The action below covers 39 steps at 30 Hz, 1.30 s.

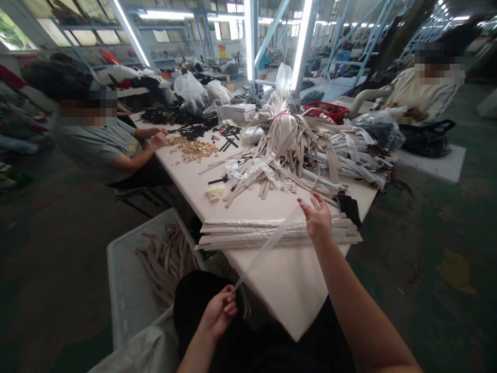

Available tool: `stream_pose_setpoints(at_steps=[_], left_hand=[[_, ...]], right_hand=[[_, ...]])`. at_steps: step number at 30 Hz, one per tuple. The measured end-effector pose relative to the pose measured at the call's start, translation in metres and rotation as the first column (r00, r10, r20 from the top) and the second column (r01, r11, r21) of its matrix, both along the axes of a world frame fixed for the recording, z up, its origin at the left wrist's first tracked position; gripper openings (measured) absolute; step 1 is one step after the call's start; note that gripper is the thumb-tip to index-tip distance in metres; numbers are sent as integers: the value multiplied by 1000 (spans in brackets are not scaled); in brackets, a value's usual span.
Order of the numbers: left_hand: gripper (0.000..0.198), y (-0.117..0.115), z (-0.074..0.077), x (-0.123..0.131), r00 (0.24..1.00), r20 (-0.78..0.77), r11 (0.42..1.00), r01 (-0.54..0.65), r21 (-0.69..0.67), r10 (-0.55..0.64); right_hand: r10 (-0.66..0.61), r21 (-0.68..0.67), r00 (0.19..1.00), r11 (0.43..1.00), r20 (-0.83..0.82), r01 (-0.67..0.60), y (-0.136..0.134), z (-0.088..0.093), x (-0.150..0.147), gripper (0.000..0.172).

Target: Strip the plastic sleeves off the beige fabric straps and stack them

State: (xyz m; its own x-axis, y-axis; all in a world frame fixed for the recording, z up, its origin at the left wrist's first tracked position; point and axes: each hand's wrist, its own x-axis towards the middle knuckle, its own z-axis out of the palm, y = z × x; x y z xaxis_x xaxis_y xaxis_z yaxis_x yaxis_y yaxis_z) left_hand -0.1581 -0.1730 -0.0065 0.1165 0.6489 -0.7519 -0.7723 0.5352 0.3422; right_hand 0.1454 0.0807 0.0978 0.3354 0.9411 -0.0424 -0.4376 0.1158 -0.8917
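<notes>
A thin translucent plastic strip runs slantwise between my two hands, above the table's near end. My left hand is closed, pinching its lower end over my lap. At the upper end, my right hand has its fingertips on the strip, with some fingers raised. Beneath the strip lies a stack of long pale beige bands, partly wrapped in clear film, across the table. Just beyond my right hand is a black flat piece.
A heap of beige straps and wrapped straps covers the table's middle. Gold metal pieces lie near a co-worker at left. A white bin holds more straps. Another person sits at right beside a red basket.
</notes>
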Motion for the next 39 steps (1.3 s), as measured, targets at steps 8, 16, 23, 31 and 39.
stream_pose_setpoints(at_steps=[8,16,23,31,39], left_hand=[[19,-7,-14,-7,986,-168,999,2,-40,-9],[17,-18,-1,0,958,-227,982,186,38,-173],[37,-6,10,16,893,-408,978,-137,157,191],[35,23,34,54,776,-574,959,-145,243,263],[39,46,34,69,693,-670,957,-108,270,267]], right_hand=[[-62,73,998,995,-27,63,8,-2,11,73],[12,16,999,1000,-36,-11,49,3,-5,60],[272,-19,941,962,201,-274,143,30,-82,26],[493,-270,596,863,633,-427,206,33,-167,17],[460,-380,139,841,877,-384,185,-20,-112,15]])
